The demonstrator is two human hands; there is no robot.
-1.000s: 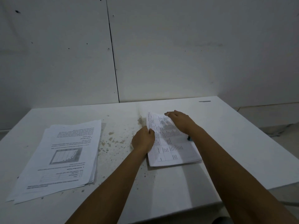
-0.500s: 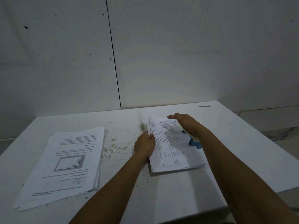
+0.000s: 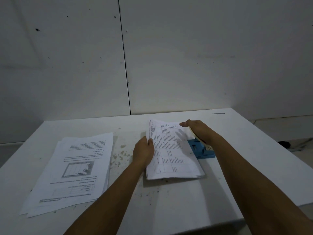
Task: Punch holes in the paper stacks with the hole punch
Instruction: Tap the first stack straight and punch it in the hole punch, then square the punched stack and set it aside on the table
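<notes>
Head view. Our left hand [image 3: 143, 150] grips the left long edge of the printed paper stack [image 3: 171, 150], thumb on the top sheet and fingers curled beneath the edge. Our right hand [image 3: 198, 130] lies along the stack's right long edge near its far corner, fingers extended toward the far edge of the table [image 3: 245, 167]; it rests on the cream lever of the blue hole punch [image 3: 202, 149], but we cannot tell whether the fingers curl round that lever or merely press on it. A faint shadow of the fingers falls across the top sheet.

The printed paper stack lies right of the table's centre, long axis running from the near edge toward the far edge, its far end lifted slightly off the surface. Its right edge overlaps the hole punch, which sits on the table just beside the stack, toward the right edge. The punch's blue base shows clearly; its slot is hidden by the sheets.

A second paper stack [image 3: 74, 168] rests flat near the table's left edge, well apart from the first, its sheets fanned unevenly, the top page showing text and a grey chart. Between the two stacks the tabletop carries brownish stains [image 3: 121, 154]. Behind the far edge rises a pale panelled wall [image 3: 186, 56] with a dark vertical seam.
</notes>
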